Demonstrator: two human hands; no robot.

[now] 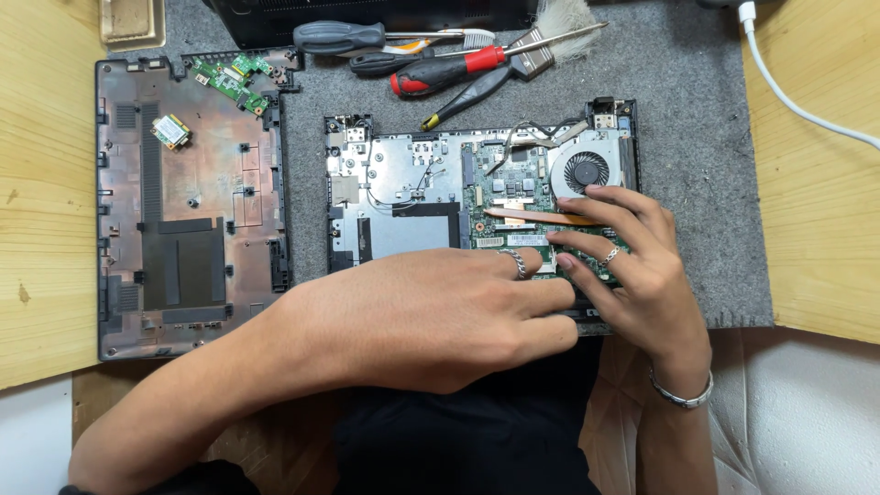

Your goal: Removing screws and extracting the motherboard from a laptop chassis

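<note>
Both forearms were bare to the lower edge of the frame, no sleeves on them; a dark cuff or band edge showed only at the far lower left. The left hand (440,316) wore one silver ring with a twisted, chain-like pattern. The right hand (632,266) wore a similar thin silver ring. A plain silver bangle, open-ended and narrow, circled the right wrist. Dark black clothing showed below, between the arms.

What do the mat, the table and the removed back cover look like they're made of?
Mat: grey felt, judging by its fuzzy, matte surface. Table: light wood or wood-look laminate, with visible grain lines. Back cover: probably moulded plastic with a dull brownish metallic coating inside, with ribs and vent slots.
</note>
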